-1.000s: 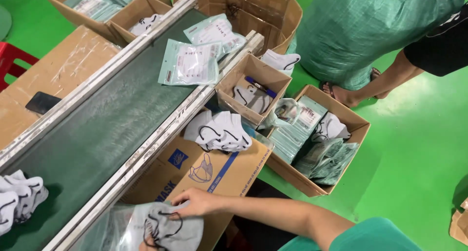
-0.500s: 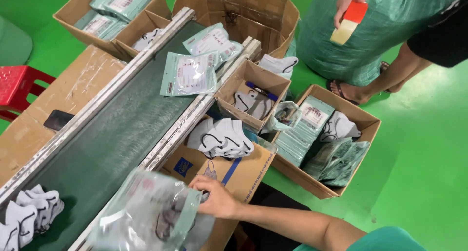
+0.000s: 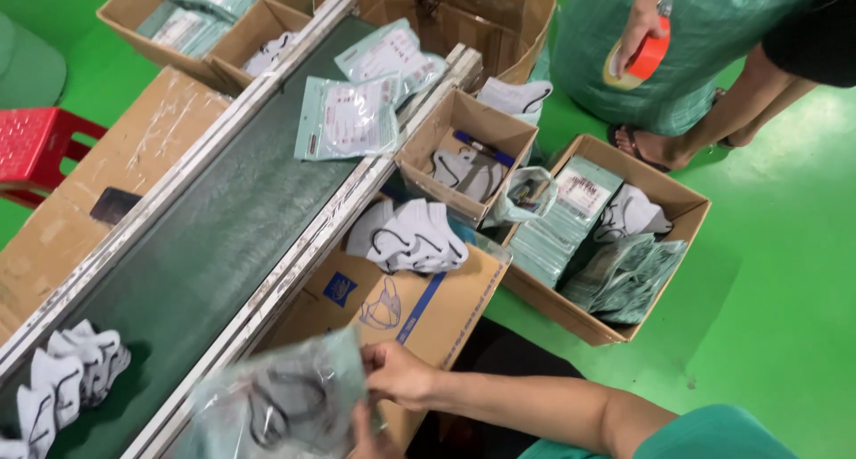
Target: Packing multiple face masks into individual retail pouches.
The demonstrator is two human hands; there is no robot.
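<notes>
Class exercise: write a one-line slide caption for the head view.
Both hands hold a clear mask pouch beside the conveyor belt.

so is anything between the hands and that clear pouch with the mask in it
Nothing visible. The right hand already grips the clear pouch at its right edge, and the left hand touches it from below at the bottom of the frame. The pouch is blurred and hangs over the conveyor belt edge.

Clear mask pouch [image 3: 281, 405], held, blurred.
</notes>
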